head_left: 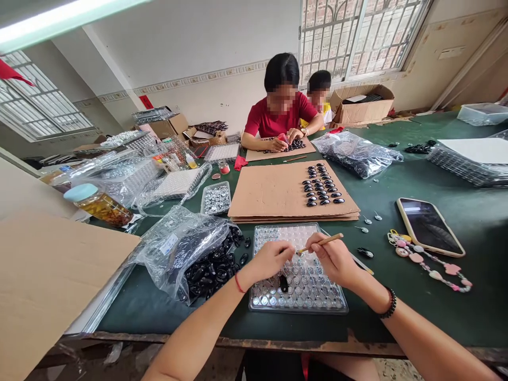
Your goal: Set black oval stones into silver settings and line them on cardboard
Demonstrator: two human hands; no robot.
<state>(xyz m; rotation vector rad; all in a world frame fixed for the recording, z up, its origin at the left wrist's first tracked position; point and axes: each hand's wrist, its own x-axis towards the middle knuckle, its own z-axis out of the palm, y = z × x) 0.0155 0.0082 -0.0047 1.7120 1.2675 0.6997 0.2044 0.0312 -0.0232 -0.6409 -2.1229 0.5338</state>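
My left hand [273, 259] pinches a small metal piece [297, 253] above a clear plastic tray [257, 309]; its exact shape is hard to make out. Between the fingers of my right hand [331, 259] is a thin wooden-handled brush [331, 239], its tip at that metal piece. Rows of round metal parts [278, 300] fill much of the tray's pockets. One black oval piece [283, 283] lies on top of them. Left of the tray, many more black pieces [214, 272] spill from a clear plastic bag [170, 246].
Cardboard sheets [265, 190] carry rows of glossy black ovals [320, 185]. Beside them stands a tub of metal bits [216, 198]. A phone [431, 225] with a beaded strap [432, 267] lies right. Across the table, a person in red [262, 124] handles black pieces; another person [319, 100] sits behind.
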